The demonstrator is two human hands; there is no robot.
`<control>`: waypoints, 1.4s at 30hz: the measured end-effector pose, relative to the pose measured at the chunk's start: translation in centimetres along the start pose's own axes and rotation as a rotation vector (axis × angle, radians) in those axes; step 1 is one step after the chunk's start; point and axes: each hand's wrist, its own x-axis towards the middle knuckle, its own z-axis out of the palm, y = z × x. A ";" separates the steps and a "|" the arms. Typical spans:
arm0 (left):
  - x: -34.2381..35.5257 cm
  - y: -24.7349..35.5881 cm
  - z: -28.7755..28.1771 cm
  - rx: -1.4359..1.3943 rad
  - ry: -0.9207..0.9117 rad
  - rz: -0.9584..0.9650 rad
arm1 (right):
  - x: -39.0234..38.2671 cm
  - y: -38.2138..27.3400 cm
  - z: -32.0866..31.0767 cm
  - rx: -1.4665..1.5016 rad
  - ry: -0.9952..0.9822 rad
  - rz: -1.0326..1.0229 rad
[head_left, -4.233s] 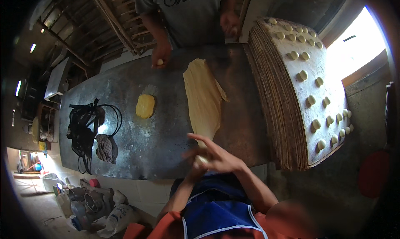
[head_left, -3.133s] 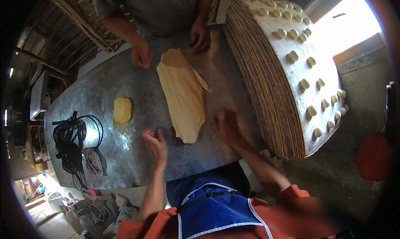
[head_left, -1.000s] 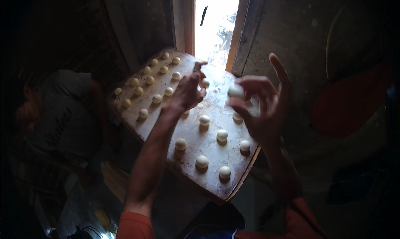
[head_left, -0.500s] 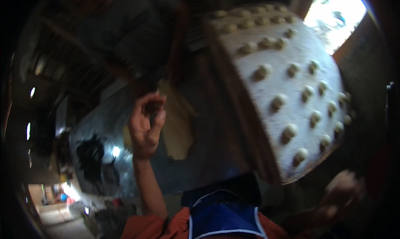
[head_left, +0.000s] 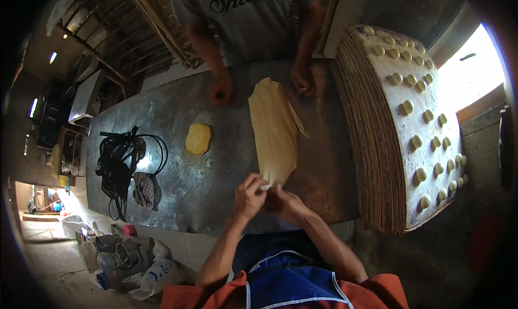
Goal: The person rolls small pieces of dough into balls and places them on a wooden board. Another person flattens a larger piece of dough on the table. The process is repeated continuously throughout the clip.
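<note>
A long sheet of pale dough point(head_left: 272, 128) lies lengthwise on the dark metal table point(head_left: 221, 179). At its near end, my left hand point(head_left: 249, 196) pinches the dough's edge with curled fingers. Beside it my right hand point(head_left: 283, 201) grips that same end, its fingertips partly hidden. A yellow block point(head_left: 197, 137), like butter or fat, sits to their left. A tall stack of boards point(head_left: 375, 136) stands to the right, its pale top dotted with several small dough balls point(head_left: 420, 174).
A co-worker in a grey shirt point(head_left: 245, 31) stands across the table, hands lowered near the far edge. Black straps point(head_left: 116, 171) and a patterned cloth point(head_left: 144, 190) lie at the table's left. Containers point(head_left: 121, 258) crowd the lower left. A bright opening point(head_left: 467, 66) is at right.
The view has swung from the boards back to the table. My hands have moved from over the dough balls onto the sheet's near end, closing on it. The co-worker's hands are lower, by the dough.
</note>
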 end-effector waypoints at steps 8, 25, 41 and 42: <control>-5.2 1.2 -3.6 -0.903 -0.208 -1.065 | 1.7 2.9 1.8 -0.883 0.347 -0.371; -5.4 4.7 -1.6 0.255 -0.572 -0.311 | 5.6 -2.6 7.3 -0.835 -0.452 -0.216; -3.3 -10.7 -3.4 0.552 0.144 -0.090 | -2.4 -3.2 -3.3 -1.858 0.905 -0.733; -3.8 -9.6 -0.7 0.471 0.182 -0.084 | -0.2 -2.5 -2.9 -1.755 0.925 -0.676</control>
